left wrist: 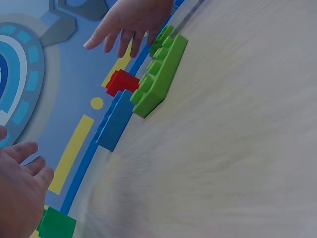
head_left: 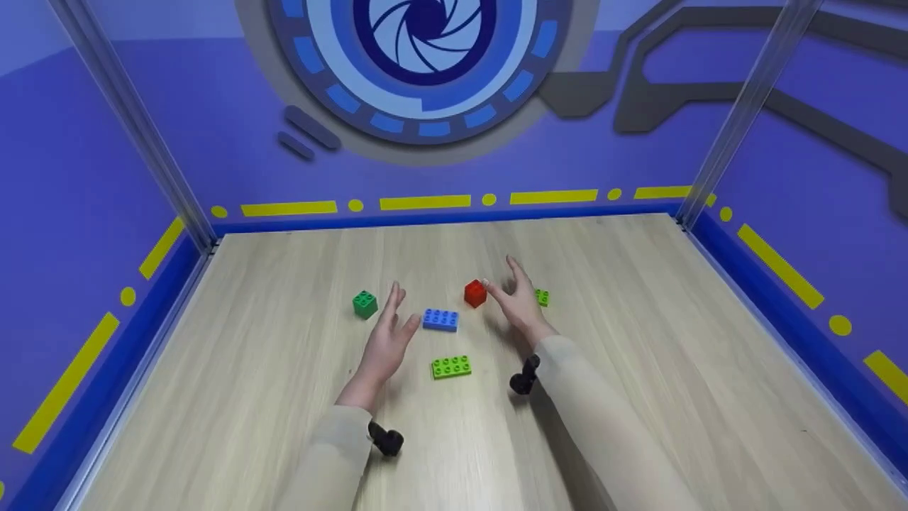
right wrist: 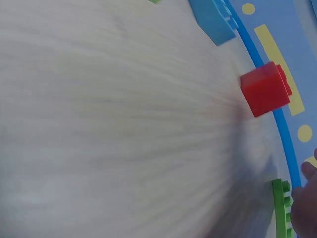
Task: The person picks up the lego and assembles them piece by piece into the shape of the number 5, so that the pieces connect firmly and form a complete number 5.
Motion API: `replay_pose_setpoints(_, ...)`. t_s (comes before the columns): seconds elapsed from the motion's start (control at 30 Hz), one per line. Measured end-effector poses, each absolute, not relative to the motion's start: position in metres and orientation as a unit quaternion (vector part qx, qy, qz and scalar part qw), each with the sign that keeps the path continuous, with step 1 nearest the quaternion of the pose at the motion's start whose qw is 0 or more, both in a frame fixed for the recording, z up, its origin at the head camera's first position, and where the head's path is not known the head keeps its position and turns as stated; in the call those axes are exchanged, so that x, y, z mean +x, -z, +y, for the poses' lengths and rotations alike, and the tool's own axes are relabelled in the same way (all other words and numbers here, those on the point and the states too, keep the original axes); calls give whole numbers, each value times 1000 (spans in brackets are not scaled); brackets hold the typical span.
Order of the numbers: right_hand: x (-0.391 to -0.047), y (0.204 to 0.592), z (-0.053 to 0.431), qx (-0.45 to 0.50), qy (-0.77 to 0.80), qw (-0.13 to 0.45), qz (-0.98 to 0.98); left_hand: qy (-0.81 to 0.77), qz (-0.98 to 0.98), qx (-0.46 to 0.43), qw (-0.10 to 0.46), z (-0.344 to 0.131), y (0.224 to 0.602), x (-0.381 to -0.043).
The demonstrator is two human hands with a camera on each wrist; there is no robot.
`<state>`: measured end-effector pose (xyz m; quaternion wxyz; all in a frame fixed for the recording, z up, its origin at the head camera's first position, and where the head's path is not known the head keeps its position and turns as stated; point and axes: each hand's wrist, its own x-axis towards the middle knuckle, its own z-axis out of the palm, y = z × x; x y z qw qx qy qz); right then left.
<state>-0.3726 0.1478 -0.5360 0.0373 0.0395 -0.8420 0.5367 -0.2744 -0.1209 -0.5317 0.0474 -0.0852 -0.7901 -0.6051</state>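
A pale wood-grained bench (head_left: 213, 397) fills the lower part of the head view, its grain running away from the viewer, with soft shadows across it. Violet-blue printed panels enclose it: a back wall (head_left: 213, 142), a left wall (head_left: 64, 163) and a right wall (head_left: 837, 234), joined by a metallic left post (head_left: 135, 121) and right post (head_left: 750, 110). A round blue emblem (head_left: 425, 64) with aperture-like blades tops the centre, angular grey bands (head_left: 681, 92) cross the upper right, and yellow dashes (head_left: 425, 203) alternate with yellow dots (head_left: 489, 199) above a deeper blue strip (head_left: 454, 218).
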Motion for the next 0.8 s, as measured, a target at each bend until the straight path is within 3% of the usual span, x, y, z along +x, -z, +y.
replay_pose_setpoints(0.17,-371,539,143,31,-540,58,-839,621,-780,-76,22,-117,539,-266)
replay_pose_setpoints(0.8,-367,551,114,-2,-627,42,-778,626,-772,-95,-58,-105,555,-254)
